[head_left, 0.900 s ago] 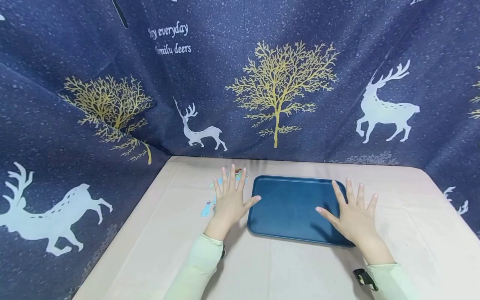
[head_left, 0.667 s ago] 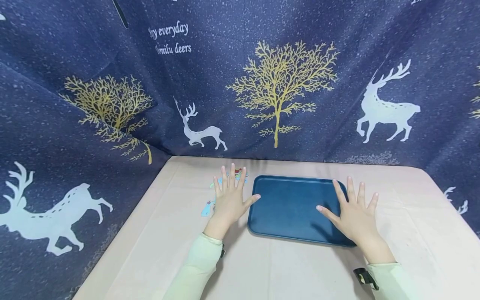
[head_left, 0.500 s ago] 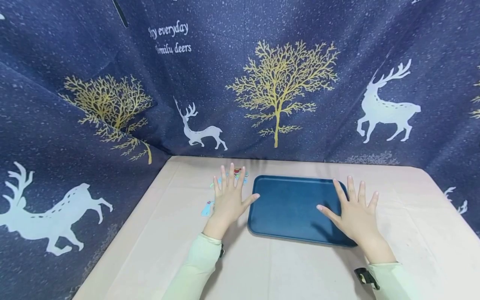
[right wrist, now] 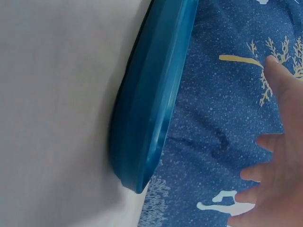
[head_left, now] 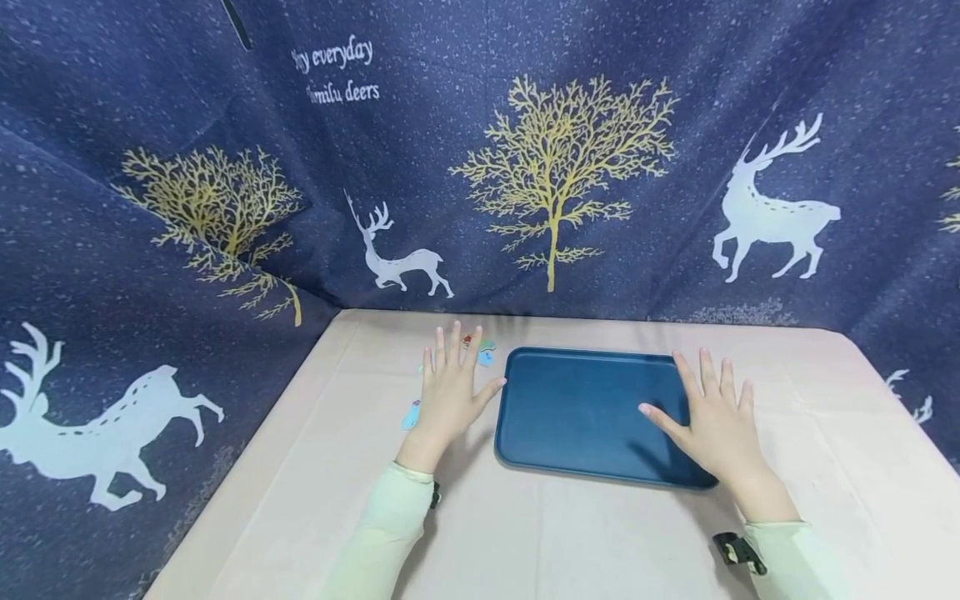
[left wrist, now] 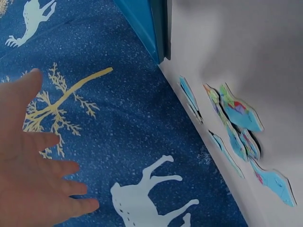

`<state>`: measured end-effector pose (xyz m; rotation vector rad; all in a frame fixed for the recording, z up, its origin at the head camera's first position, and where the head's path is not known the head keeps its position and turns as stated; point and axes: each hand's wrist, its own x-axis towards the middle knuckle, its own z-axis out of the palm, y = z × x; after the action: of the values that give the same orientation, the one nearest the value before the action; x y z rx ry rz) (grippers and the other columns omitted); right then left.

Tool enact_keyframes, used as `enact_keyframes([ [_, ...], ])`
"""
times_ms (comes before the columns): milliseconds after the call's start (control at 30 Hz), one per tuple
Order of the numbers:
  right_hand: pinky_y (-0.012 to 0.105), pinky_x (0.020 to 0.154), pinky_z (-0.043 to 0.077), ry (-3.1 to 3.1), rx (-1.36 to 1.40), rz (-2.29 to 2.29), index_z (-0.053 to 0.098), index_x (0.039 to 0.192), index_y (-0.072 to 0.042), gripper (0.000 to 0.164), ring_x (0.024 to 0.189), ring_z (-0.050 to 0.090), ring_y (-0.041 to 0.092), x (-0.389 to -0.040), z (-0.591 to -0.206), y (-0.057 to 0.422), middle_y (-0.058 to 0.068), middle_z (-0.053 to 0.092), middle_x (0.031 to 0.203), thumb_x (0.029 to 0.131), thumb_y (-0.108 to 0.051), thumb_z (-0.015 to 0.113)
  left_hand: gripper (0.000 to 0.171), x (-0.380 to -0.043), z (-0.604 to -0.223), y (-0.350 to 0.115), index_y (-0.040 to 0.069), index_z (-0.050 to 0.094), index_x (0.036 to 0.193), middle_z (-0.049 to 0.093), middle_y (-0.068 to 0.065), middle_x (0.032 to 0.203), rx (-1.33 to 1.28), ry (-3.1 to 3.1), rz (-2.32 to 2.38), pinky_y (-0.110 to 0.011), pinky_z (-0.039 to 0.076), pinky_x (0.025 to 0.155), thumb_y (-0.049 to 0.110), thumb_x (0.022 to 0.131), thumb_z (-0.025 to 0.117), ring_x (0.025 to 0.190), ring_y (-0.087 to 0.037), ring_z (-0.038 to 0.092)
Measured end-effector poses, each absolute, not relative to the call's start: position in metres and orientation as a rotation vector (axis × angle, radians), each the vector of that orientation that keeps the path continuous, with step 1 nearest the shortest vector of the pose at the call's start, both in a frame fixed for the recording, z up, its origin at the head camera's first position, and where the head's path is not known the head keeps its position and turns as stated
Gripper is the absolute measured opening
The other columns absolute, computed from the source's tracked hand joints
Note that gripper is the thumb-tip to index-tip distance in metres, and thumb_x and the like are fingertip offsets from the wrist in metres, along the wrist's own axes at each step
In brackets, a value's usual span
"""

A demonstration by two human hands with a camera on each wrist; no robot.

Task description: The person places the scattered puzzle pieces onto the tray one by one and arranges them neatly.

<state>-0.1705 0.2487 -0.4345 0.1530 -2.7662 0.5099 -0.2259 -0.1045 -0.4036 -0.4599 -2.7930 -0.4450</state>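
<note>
My left hand [head_left: 448, 398] hovers with fingers spread, above the tablecloth at the left end of a dark blue rectangular tray [head_left: 577, 408]. It holds nothing. Partly hidden behind it lie several flat, wavy-edged printed pieces; a light-blue piece [head_left: 486, 357] shows beyond the fingers and another blue piece [head_left: 411, 415] left of the wrist. The left wrist view shows these pieces lying close together, including a blue one with a colourful edge [left wrist: 244, 113]. Over the tray's right end, my right hand [head_left: 716, 433] also has spread fingers and holds nothing.
The pale tablecloth [head_left: 315, 500] covers the table. A dark blue curtain [head_left: 637, 50] printed with deer and trees hangs behind it and along the left side. A black strap device [head_left: 738, 552] sits at my right wrist.
My left hand has shifted a little left and away from me, uncovering more of the far pieces. My right hand has moved slightly right. The head view has tilted slightly; the tray stays put.
</note>
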Motion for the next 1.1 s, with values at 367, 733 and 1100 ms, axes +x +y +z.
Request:
enact_keyframes([
  [367,0.071,0.110,-0.002,-2.708,0.177,0.641,0.014,0.155,-0.010,0.083,0.139,0.007,0.053,-0.172,-0.432,0.260,0.031,0.016,0.153,0.094,-0.050,0.054,0.073,-0.235,-0.401,-0.119,0.009,0.032,0.150,0.024,-0.023,0.154,-0.465,-2.688,-0.557,-0.058,0.016,0.116,0.037,0.091,0.065,0.143,-0.042,0.014],
  [733,0.073,0.107,0.013,-2.651,0.188,0.796,0.023,0.151,-0.002,0.070,0.137,0.014,0.055,-0.174,-0.439,0.271,0.034,0.022,0.150,0.098,-0.038,0.051,0.069,-0.239,-0.399,-0.138,0.008,0.034,0.148,0.033,-0.021,0.149,-0.411,-2.696,-0.658,-0.057,0.022,0.115,0.027,0.091,0.066,0.139,-0.042,0.026],
  [1100,0.069,0.110,0.014,-2.661,0.182,1.013,0.014,0.153,-0.002,0.070,0.137,0.016,0.053,-0.178,-0.447,0.282,0.034,0.018,0.151,0.101,-0.032,0.049,0.064,-0.240,-0.404,-0.160,0.006,0.036,0.147,0.040,-0.023,0.144,-0.350,-2.757,-0.757,-0.057,0.030,0.111,0.018,0.091,0.065,0.134,-0.040,0.033],
])
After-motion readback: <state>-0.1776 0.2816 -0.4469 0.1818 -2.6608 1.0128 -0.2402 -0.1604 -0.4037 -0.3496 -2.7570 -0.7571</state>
